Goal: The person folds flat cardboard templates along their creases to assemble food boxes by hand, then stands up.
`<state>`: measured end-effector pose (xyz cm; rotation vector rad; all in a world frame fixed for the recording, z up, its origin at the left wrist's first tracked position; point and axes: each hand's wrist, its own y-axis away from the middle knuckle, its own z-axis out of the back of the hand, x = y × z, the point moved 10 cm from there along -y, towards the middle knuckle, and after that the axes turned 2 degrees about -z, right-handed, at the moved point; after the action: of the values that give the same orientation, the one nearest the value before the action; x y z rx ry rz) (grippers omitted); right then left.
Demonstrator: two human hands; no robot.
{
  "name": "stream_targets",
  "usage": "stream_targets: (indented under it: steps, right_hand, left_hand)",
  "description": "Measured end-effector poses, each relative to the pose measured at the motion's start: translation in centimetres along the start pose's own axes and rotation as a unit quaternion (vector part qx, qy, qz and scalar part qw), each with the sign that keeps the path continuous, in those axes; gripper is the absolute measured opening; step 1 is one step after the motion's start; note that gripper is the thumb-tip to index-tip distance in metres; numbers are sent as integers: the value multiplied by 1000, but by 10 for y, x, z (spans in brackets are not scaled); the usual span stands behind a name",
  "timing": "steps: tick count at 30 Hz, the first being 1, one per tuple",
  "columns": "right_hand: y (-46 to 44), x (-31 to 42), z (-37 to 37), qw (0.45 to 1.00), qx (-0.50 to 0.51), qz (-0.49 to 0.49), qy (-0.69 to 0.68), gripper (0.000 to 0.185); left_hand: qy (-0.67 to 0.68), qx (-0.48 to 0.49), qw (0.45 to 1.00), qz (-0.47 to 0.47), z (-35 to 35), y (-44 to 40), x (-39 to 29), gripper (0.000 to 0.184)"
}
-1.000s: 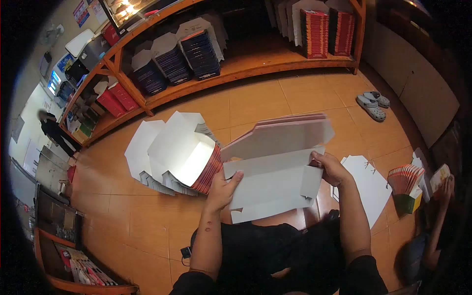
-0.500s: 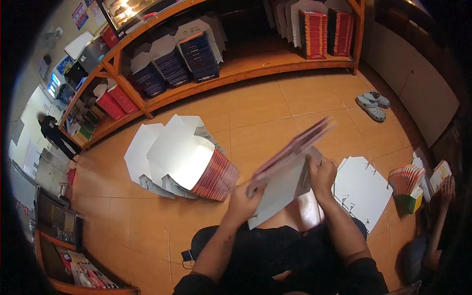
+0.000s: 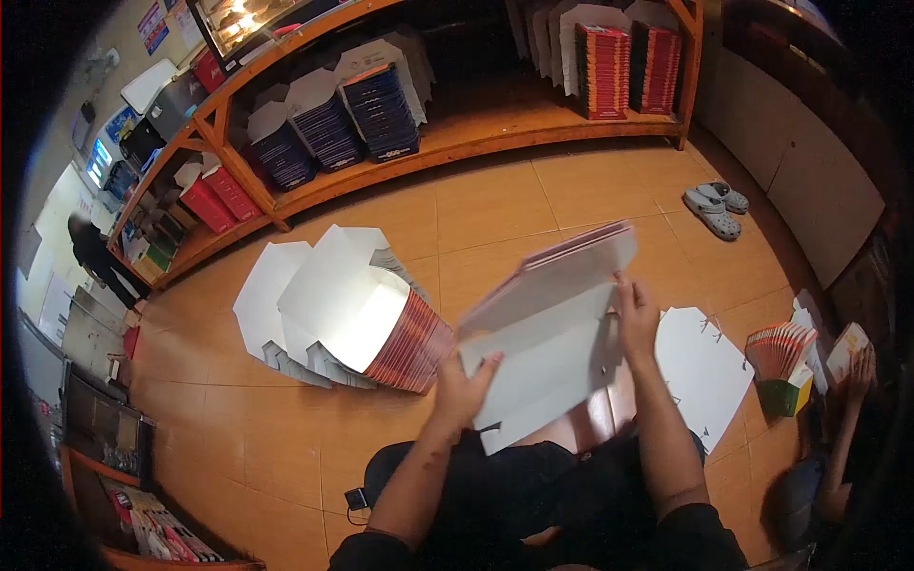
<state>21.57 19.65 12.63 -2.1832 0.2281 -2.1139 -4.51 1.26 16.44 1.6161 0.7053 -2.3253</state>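
A white-inside cardboard box blank (image 3: 547, 366) is tilted up above my lap, with a crease across it and its far panel raised. My left hand (image 3: 464, 388) is closed on its left edge, thumb over the white face. At the opposite edge, my right hand (image 3: 636, 319) grips the cardboard near the fold. Left of my left hand, nested folded boxes (image 3: 409, 343) with red printed sides and open white lids lie on the floor. Flat white box blanks (image 3: 703, 366) lie beside my right forearm, partly hidden by it.
A wooden shelf (image 3: 476, 147) at the back holds blue box stacks (image 3: 381, 109) and red box stacks (image 3: 602, 71). Grey clogs (image 3: 714, 211) sit on the floor. At right, another person's hand (image 3: 862, 366) touches a carton near smaller nested boxes (image 3: 781, 352). Someone (image 3: 95, 252) stands far left.
The box blank has turned so more of its white inner face shows, and its far panel has swung open. My right hand has moved up along its edge.
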Motion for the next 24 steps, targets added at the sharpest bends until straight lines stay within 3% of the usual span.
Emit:
stream_targets:
  steps: [2,4,5,7,8,13,15,18,19,21,24]
  right_hand:
    - [-7,20,4,999,34,0,-41,23]
    - [-18,23,14,993,57,26,-96,42]
    - [-19,28,17,993,55,27,-97,42]
    - [-11,48,7,978,163,56,-115,39]
    - [-9,44,2,975,186,27,-116,31]
    - [-4,43,10,979,186,9,-77,22]
    - [-4,50,12,979,181,26,-91,21]
    - [-1,55,10,974,206,47,-88,20]
    - [2,59,6,969,222,45,-99,19]
    - [8,62,-2,963,242,41,-111,19]
    - [12,60,-8,968,243,41,-58,18]
  left_hand:
    - [17,-2,1000,23,18,-9,16,29]
    - [75,42,995,55,20,-13,27,30]
    - [75,43,995,54,22,-14,28,30]
    - [86,100,990,55,15,-15,28,31]
    - [8,145,988,47,10,-15,31,31]
    - [49,145,986,63,-4,-15,41,34]
    - [213,67,974,-20,5,-21,11,35]
    - [285,107,952,23,4,-24,18,37]
    - [284,107,953,23,6,-24,22,37]
    - [79,120,989,-15,8,-22,22,33]
    - [69,106,991,45,3,-16,16,31]
